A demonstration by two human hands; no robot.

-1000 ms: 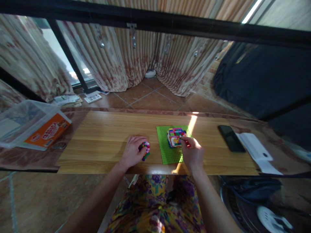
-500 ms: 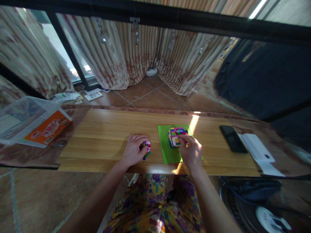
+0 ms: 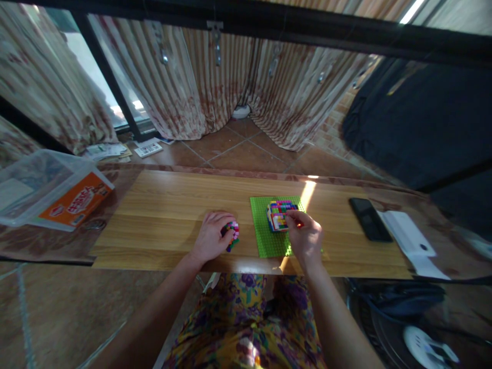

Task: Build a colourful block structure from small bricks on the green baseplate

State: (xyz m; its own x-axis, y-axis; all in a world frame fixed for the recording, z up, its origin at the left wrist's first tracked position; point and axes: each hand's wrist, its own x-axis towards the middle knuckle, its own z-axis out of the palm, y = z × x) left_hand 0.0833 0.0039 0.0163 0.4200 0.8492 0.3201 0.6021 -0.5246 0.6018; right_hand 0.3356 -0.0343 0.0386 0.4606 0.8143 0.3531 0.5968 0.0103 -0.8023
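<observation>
My left hand (image 3: 212, 238) rests on the table, its fingers curled round a cluster of small coloured toy bricks (image 3: 233, 231) in pink, green, red and purple. Right of it lies a green studded baseplate (image 3: 261, 241). On that plate stands a box-like block of multicoloured toy bricks (image 3: 277, 218), with white and yellow at its left front. My right hand (image 3: 306, 237) is closed in a pinch at the block's right side and covers part of it. A small red spot shows by its fingers; what they hold is too small to make out.
The wooden tabletop (image 3: 165, 205) carries a black phone (image 3: 369, 219) at the right, beside a white box-like piece (image 3: 409, 236). A clear plastic bin (image 3: 57, 164) with an orange label stands at the far left. Curtains (image 3: 200, 92) hang behind the table.
My right hand has shifted slightly right, so a bit more of the brick block's front shows. My left hand stays round its bricks.
</observation>
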